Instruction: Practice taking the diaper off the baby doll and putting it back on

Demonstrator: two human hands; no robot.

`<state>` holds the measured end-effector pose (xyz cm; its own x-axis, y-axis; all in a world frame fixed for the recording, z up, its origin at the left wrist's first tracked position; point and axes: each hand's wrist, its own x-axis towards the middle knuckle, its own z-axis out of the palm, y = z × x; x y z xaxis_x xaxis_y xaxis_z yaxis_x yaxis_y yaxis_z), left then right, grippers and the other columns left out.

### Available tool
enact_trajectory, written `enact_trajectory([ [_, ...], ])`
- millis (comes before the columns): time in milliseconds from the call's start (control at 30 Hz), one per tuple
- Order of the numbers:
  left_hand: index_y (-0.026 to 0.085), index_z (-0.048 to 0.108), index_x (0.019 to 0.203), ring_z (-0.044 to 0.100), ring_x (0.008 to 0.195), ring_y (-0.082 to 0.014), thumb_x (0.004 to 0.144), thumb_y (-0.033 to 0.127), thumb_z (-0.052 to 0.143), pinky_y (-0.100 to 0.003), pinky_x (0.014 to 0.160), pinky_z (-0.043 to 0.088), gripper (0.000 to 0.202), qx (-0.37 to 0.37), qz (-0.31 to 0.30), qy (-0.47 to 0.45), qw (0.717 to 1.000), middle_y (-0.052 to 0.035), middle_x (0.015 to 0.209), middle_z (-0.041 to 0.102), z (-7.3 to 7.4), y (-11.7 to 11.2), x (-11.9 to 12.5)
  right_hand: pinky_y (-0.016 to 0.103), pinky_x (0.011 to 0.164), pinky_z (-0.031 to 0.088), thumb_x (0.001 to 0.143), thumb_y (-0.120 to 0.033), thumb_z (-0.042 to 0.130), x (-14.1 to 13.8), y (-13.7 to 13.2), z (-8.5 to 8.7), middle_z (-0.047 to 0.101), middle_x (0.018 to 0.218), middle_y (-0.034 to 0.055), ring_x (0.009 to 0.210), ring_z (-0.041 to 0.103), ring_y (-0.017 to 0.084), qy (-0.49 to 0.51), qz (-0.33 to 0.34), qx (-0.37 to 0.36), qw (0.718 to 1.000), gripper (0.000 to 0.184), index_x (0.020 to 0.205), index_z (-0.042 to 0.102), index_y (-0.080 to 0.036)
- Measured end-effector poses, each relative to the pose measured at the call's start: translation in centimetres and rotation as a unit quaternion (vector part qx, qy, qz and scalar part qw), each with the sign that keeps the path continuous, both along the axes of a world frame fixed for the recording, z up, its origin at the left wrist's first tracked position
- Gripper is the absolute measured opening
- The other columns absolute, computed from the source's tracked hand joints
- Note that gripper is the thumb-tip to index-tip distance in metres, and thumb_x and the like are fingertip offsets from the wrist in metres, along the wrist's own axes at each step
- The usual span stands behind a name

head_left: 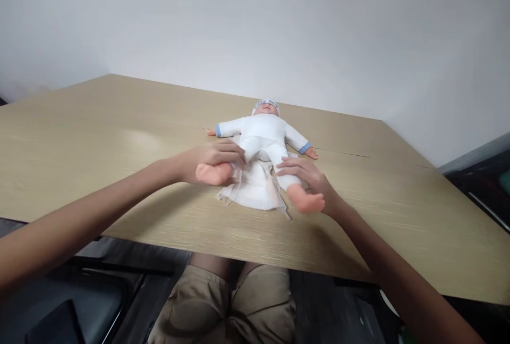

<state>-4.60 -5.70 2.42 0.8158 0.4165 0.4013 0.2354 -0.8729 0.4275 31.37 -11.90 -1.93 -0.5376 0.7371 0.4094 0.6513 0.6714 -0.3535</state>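
Observation:
A baby doll point(265, 126) in a white suit with blue cuffs and a printed white headband lies on its back, feet toward me, arms spread. Beneath its hips and between its parted legs, an unfolded white diaper point(253, 191) is spread on the table. My left hand point(219, 157) is closed around the doll's leg on the left, just behind its bare foot point(214, 174). On the other side, my right hand point(308, 174) grips the lower leg point(287, 179), fingers over the top and thumb hidden. Parts of the diaper's side edges are covered by the legs and hands.
The wooden table point(159, 105) reaches back to a pale wall point(255, 35). Its front edge runs just above my lap. A dark chair point(79, 291) stands at lower left, and dark furniture point(486, 184) is at the right.

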Motion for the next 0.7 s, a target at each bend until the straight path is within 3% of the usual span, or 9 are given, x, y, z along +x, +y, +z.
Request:
enact_trajectory([
  [133,0.030,0.080,0.134,0.057,0.157,-0.0356,0.092,0.022,0.079,-0.059,0.131,0.050,0.043,-0.041,-0.039,0.035,0.998,-0.0105,0.147,0.077,-3.5,-0.1,-2.5,0.057,0.129,0.049,0.095,-0.001,0.039,0.8,-0.3,-2.6,0.079,0.145,0.0047,0.154,0.062,0.026,-0.048,0.016,0.028,0.998,0.057,0.121,0.083,-0.028],
  [300,0.029,0.070,0.151,0.045,0.167,-0.0346,0.086,0.000,0.065,-0.064,0.135,0.043,0.072,0.001,-0.046,0.059,0.997,-0.0088,0.162,0.068,-6.4,-0.3,-3.0,0.059,0.132,0.046,0.095,0.000,0.040,0.7,-0.4,-3.5,0.077,0.149,0.0059,0.156,0.059,0.026,-0.068,0.016,0.024,0.997,0.059,0.127,0.082,-0.027],
  [533,0.031,0.063,0.159,0.037,0.170,-0.0316,0.099,0.003,0.057,-0.059,0.134,0.045,0.066,0.027,-0.078,0.097,0.992,-0.0060,0.166,0.064,-5.8,0.1,-3.2,0.056,0.124,0.056,0.112,-0.015,0.039,1.0,-0.6,-1.8,0.079,0.143,0.0058,0.147,0.067,0.026,0.028,0.056,-0.036,0.997,0.047,0.130,0.080,-0.029],
  [633,0.033,0.065,0.153,0.042,0.166,-0.0297,0.106,0.010,0.051,-0.053,0.132,0.046,0.055,0.013,-0.048,0.108,0.993,-0.0026,0.164,0.066,-5.1,-0.6,-2.9,0.063,0.128,0.051,0.112,-0.032,0.056,-0.3,-2.0,-0.8,0.077,0.145,0.0085,0.149,0.065,0.033,-0.015,0.016,-0.048,0.999,0.033,0.139,0.074,-0.029],
  [700,0.031,0.068,0.146,0.048,0.158,-0.0336,0.107,0.023,0.059,-0.053,0.128,0.048,0.040,0.013,-0.012,0.113,0.993,-0.0042,0.158,0.068,-4.9,-1.5,-2.2,0.069,0.131,0.045,0.106,-0.046,0.071,-1.5,-3.3,-0.6,0.074,0.150,0.0126,0.151,0.062,0.039,-0.067,-0.015,-0.026,0.997,0.044,0.146,0.070,-0.027],
])
